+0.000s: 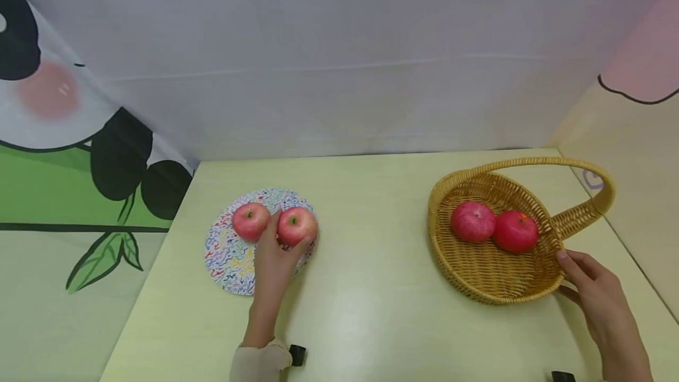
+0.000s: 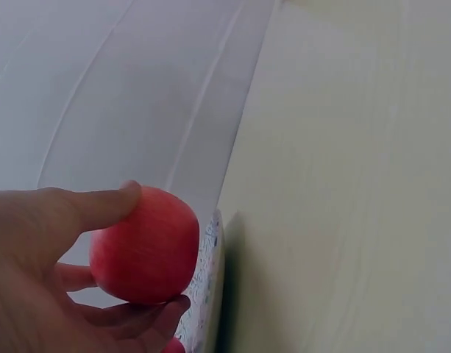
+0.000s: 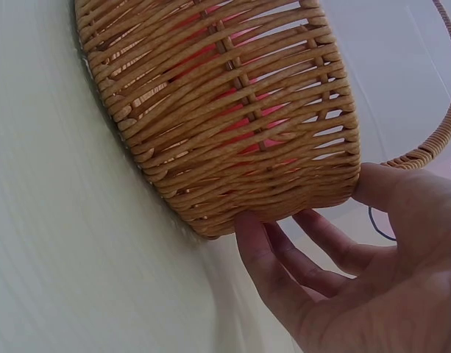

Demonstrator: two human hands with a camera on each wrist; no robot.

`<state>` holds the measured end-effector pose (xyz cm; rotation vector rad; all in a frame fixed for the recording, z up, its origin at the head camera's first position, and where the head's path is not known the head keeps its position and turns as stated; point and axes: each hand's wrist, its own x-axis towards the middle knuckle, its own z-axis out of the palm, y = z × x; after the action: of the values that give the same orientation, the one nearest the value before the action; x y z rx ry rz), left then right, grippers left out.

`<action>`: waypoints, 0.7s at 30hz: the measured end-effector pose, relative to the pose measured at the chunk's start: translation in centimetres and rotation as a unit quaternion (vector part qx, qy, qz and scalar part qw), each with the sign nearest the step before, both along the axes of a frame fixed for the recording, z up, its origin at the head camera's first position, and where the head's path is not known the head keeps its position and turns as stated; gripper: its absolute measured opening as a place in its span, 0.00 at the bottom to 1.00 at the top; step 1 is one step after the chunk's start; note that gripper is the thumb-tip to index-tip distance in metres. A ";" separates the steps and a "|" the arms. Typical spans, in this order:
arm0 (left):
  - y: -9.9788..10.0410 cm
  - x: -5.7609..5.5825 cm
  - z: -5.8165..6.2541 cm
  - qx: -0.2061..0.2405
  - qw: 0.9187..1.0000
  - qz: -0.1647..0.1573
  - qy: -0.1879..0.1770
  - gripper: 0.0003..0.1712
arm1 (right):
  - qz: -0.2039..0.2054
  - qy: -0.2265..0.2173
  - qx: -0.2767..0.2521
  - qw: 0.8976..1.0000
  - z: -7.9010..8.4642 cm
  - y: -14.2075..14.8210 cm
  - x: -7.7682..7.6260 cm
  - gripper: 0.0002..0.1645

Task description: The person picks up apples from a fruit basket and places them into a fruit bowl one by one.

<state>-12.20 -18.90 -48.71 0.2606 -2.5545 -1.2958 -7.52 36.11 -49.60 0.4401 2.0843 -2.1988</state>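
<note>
Apple (image 1: 298, 226) sits pinched between thumb and fingers of my left grip (image 1: 274, 259); I'd guess light, firm, slick-skinned, so hold its widest girth. Right grip (image 1: 599, 290) holds the basket (image 1: 488, 276) near its rim.

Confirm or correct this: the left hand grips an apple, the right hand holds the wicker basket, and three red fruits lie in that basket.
Wrong on the count: two red fruits, not three, lie in the wicker basket, as the head view shows. The left hand does grip an apple, and the right hand does hold the basket.
</note>
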 end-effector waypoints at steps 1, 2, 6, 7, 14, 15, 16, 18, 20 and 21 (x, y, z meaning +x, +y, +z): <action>0.1 -0.1 -0.1 -0.004 1.000 0.003 -0.001 0.50 | -0.001 0.000 -0.003 1.000 0.0 0.0 0.0 0.08; 0.1 -0.2 -0.2 -0.006 1.000 0.006 -0.002 0.49 | -0.001 -0.001 -0.005 1.000 0.0 0.0 0.0 0.09; 0.4 -0.4 -0.5 -0.005 1.000 0.005 -0.009 0.49 | -0.002 -0.006 -0.010 1.000 0.0 0.1 0.0 0.10; 0.4 -0.4 -0.5 -0.004 1.000 0.004 -0.013 0.49 | -0.002 -0.007 -0.013 1.000 0.1 0.1 0.1 0.11; 0.5 -0.5 -0.6 -0.005 1.000 -0.001 -0.025 0.49 | -0.008 0.000 -0.010 1.000 0.3 0.0 0.3 0.10; 0.5 -0.5 -0.6 -0.008 1.000 0.002 -0.028 0.49 | -0.008 0.001 -0.011 1.000 0.3 0.0 0.2 0.10; 0.6 -0.5 -0.6 -0.014 0.999 0.005 -0.032 0.49 | -0.007 0.001 -0.012 1.000 0.3 0.0 0.2 0.10; 0.7 -0.5 -0.5 -0.026 0.999 0.014 -0.038 0.49 | -0.007 -0.001 -0.013 1.000 0.2 0.0 0.1 0.10; 0.8 -0.4 -0.4 -0.040 0.998 0.025 -0.047 0.49 | -0.008 -0.002 -0.017 1.000 0.1 -0.1 0.1 0.10; 0.8 -0.4 -0.4 -0.045 0.997 0.029 -0.050 0.49 | -0.008 -0.001 -0.017 1.000 0.1 -0.1 0.1 0.10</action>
<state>-12.65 -18.10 -49.12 0.3880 -2.6583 -1.1720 -7.42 36.05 -49.55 0.4582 2.0456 -2.2381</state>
